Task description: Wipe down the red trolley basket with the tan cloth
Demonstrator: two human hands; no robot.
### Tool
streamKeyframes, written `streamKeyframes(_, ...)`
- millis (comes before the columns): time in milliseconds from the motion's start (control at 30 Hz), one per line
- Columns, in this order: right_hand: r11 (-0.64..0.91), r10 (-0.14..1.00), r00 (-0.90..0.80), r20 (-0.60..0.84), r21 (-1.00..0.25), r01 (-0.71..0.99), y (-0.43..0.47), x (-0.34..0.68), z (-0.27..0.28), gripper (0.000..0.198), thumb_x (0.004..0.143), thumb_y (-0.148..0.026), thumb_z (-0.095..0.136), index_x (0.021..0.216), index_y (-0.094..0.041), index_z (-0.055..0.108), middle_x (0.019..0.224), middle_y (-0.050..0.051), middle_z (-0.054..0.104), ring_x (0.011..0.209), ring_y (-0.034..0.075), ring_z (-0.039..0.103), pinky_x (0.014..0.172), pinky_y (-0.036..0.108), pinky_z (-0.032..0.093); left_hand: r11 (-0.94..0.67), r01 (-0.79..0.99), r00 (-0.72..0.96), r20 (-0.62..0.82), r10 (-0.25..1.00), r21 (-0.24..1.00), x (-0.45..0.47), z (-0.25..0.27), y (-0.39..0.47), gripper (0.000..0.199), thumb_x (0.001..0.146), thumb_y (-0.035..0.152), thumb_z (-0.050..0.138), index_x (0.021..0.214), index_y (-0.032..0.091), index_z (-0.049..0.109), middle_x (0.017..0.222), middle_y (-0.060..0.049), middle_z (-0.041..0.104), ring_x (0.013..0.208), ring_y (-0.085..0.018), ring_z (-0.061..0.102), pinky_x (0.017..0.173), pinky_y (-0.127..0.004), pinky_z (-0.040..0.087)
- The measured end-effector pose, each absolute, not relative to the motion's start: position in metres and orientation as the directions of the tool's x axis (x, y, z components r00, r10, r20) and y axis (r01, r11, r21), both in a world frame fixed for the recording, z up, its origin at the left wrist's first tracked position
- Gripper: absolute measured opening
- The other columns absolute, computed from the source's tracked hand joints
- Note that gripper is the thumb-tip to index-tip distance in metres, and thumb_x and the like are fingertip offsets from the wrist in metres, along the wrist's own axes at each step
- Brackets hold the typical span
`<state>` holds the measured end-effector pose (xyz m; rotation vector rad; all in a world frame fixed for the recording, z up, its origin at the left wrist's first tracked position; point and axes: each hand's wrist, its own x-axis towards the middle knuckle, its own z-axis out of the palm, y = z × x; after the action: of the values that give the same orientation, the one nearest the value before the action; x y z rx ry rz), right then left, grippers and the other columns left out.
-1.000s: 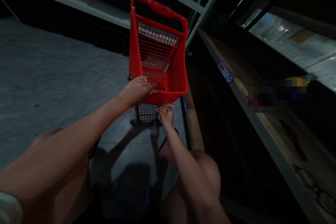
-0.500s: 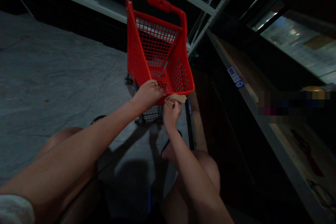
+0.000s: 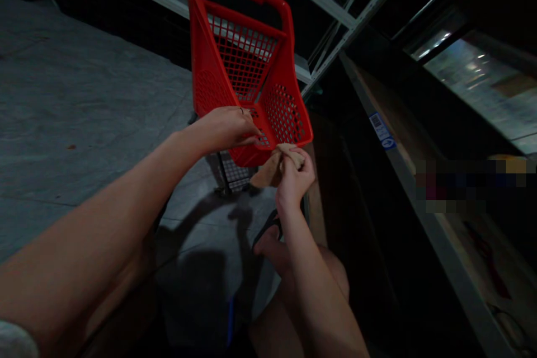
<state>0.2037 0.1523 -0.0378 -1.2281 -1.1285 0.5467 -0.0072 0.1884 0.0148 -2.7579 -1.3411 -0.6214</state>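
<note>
Right hand (image 3: 296, 179) and cloth (image 3: 268, 170) have shifted along the red basket (image 3: 250, 154).

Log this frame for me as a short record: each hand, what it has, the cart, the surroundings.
Left hand: at the near rim of the basket, fingers bent; firm contact unclear
Right hand: gripping a crumpled tan cloth beside the near rim
Red shopping cart: upright, handle on the far side, perforated basket walls
Right side: shelf with a blue-and-white label on its edge
Behind cart: pale metal rack
Floor: grey, with shadows below the hands
Lighting: dim
</note>
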Motion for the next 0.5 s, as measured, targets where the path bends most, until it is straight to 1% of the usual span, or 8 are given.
streamKeyframes(67, 0.396, 0.780, 0.378, 0.499, -0.861, 0.320, 0.151, 0.206, -0.026, 0.017, 0.076, -0.029, 0.062, 0.092, -0.021, 0.062, 0.097, 0.001, 0.063, 0.094, 0.016, 0.061, 0.094, 0.031, 0.048, -0.616, 0.767, 0.550, 0.311, 0.775, 0.178, -0.009, 0.013, 0.188, 0.024, 0.095, 0.036, 0.061, 0.111, 0.029, 0.077, 0.108, -0.002, 0.078, 0.106, -0.017, 0.068, 0.096, -0.028, 0.049)
streamKeyframes(100, 0.409, 0.779, 0.349, 0.522, -0.843, 0.349, 0.150, 0.204, -0.028, 0.016, 0.076, -0.028, 0.061, 0.090, -0.022, 0.062, 0.097, 0.001, 0.063, 0.095, 0.017, 0.061, 0.095, 0.031, 0.048, -0.610, 0.773, 0.550, 0.295, 0.781, 0.173, -0.008, 0.012, 0.188, 0.023, 0.095, 0.036, 0.061, 0.110, 0.027, 0.077, 0.108, -0.003, 0.078, 0.105, -0.017, 0.068, 0.094, -0.027, 0.050)
streamKeyframes(133, 0.392, 0.799, 0.320, 0.510, -0.844, 0.366, 0.149, 0.201, -0.035, 0.015, 0.075, -0.028, 0.060, 0.088, -0.021, 0.063, 0.096, 0.001, 0.063, 0.095, 0.017, 0.061, 0.095, 0.032, 0.048, -0.604, 0.778, 0.546, 0.289, 0.786, 0.173, -0.005, 0.010, 0.188, 0.022, 0.095, 0.035, 0.062, 0.108, 0.025, 0.077, 0.107, -0.004, 0.078, 0.104, -0.018, 0.069, 0.092, -0.027, 0.051)
streamKeyframes(167, 0.344, 0.835, 0.295, 0.465, -0.859, 0.380, 0.148, 0.196, -0.047, 0.014, 0.074, -0.027, 0.061, 0.086, -0.021, 0.063, 0.094, 0.002, 0.063, 0.093, 0.018, 0.060, 0.093, 0.032, 0.049, -0.598, 0.783, 0.540, 0.289, 0.791, 0.173, -0.003, 0.007, 0.188, 0.021, 0.094, 0.035, 0.063, 0.106, 0.024, 0.077, 0.105, -0.005, 0.078, 0.102, -0.018, 0.069, 0.090, -0.026, 0.051)
streamKeyframes(233, 0.172, 0.915, 0.265, 0.304, -0.889, 0.425, 0.146, 0.185, -0.076, 0.012, 0.070, -0.027, 0.063, 0.079, -0.021, 0.063, 0.087, 0.003, 0.065, 0.087, 0.019, 0.060, 0.090, 0.033, 0.049, -0.588, 0.790, 0.526, 0.299, 0.796, 0.173, 0.002, 0.003, 0.188, 0.019, 0.094, 0.034, 0.063, 0.100, 0.023, 0.077, 0.101, -0.005, 0.078, 0.098, -0.018, 0.070, 0.087, -0.025, 0.052)
streamKeyframes(300, 0.016, 0.964, 0.225, 0.142, -0.875, 0.484, 0.145, 0.176, -0.104, 0.008, 0.066, -0.027, 0.065, 0.072, -0.021, 0.062, 0.079, 0.003, 0.066, 0.080, 0.020, 0.060, 0.086, 0.034, 0.050, -0.577, 0.800, 0.511, 0.317, 0.799, 0.166, 0.005, 0.001, 0.187, 0.019, 0.095, 0.032, 0.061, 0.098, 0.022, 0.077, 0.100, -0.007, 0.077, 0.096, -0.019, 0.070, 0.084, -0.026, 0.053)
streamKeyframes(400, -0.066, 0.994, 0.106, -0.010, -0.844, 0.533, 0.147, 0.171, -0.131, 0.005, 0.064, -0.025, 0.064, 0.063, -0.023, 0.059, 0.069, 0.001, 0.066, 0.074, 0.019, 0.059, 0.080, 0.032, 0.050, -0.581, 0.803, 0.518, 0.325, 0.791, 0.134, 0.005, 0.000, 0.185, 0.024, 0.097, 0.030, 0.056, 0.099, 0.019, 0.077, 0.102, -0.009, 0.077, 0.098, -0.022, 0.071, 0.082, -0.029, 0.055)
streamKeyframes(500, -0.127, 0.992, 0.048, -0.119, -0.844, 0.522, 0.150, 0.170, -0.142, 0.010, 0.058, -0.022, 0.064, 0.054, -0.024, 0.055, 0.056, -0.004, 0.059, 0.065, 0.018, 0.056, 0.070, 0.029, 0.048, -0.566, 0.817, 0.512, 0.315, 0.799, 0.106, 0.006, 0.001, 0.180, 0.028, 0.098, 0.030, 0.053, 0.102, 0.017, 0.077, 0.103, -0.010, 0.076, 0.099, -0.023, 0.071, 0.079, -0.031, 0.055)
